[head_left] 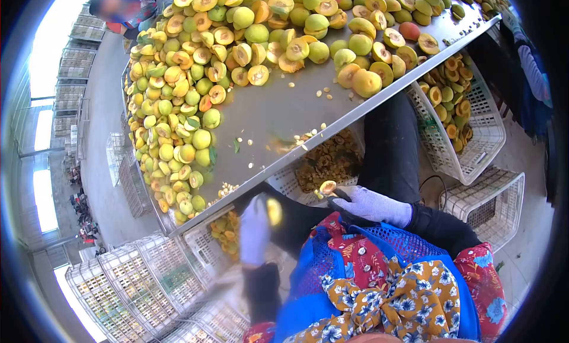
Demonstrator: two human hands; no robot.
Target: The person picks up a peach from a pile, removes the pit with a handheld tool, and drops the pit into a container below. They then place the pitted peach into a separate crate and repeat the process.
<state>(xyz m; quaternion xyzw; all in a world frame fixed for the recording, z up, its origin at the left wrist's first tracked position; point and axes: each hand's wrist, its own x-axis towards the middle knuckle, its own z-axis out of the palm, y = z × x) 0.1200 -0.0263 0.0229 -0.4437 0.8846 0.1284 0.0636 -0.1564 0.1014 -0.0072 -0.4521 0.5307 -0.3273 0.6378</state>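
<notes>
Left hand (255,230) in pale knit glove, smeared by motion, seemingly curled round a yellow fruit piece (274,211) just under the table edge, though hard to confirm through the blur. Right hand (373,205), same woolly glove, closed at the fingertips on a cut half (327,187) with its round, hollowed face up, together with something short and dark, too small to make out. Both held below the slanting rim of the smooth grey metal table (278,112), over a white lattice crate (290,183) of brownish scraps, partly hidden by the rim. On the table, a thick heap of fruit (195,106), round, matt, yellow-green, many split, with pale pits (308,138) strewn over the bare patch near the edge. To the right, a plastic mesh crate of halves (474,141) and an emptier crate (492,207); little open room between crates, knees and table. Lower left, stacked crates (130,284), warped by the lens. Another person (127,8) cut off at the top corner.
</notes>
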